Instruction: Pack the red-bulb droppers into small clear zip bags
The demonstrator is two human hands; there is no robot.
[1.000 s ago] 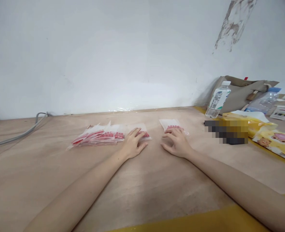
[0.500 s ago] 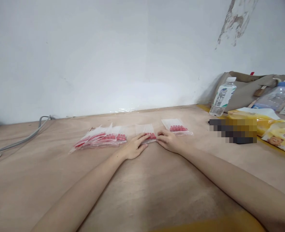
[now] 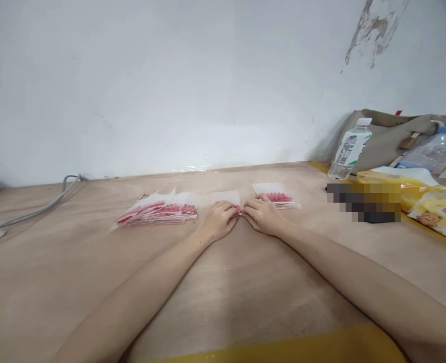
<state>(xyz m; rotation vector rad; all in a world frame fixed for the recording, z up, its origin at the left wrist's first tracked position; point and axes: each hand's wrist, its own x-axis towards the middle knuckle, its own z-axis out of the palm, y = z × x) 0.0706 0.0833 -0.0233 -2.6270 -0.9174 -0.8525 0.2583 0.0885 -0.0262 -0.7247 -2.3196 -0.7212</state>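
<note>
A small clear plastic bag point(image 3: 226, 196) with red pieces inside lies in the middle of the table, its near edge between my two hands. My left hand point(image 3: 222, 220) has its fingers curled and closed on the bag's near left part. From the other side my right hand point(image 3: 261, 214) pinches the near right corner. Most of the red pieces are hidden under the fingers. Left of my hands lies a pile of similar bags point(image 3: 157, 209) with red contents. Just beyond my right hand another such bag point(image 3: 279, 196) shows a row of red pieces.
At the right stand a clear water bottle point(image 3: 349, 149), a grey bag point(image 3: 385, 138) and a blue-capped bottle point(image 3: 433, 148). Yellow packaging point(image 3: 408, 190) lies in front, beside a blurred-out dark object point(image 3: 382, 217). A grey cable point(image 3: 37, 213) runs along the left. The wall point(image 3: 151, 91) bounds the table's back.
My left hand has slid right and its flat fingers have curled onto the bag's near edge. The hands are now close together, covering most of the red pieces.
</note>
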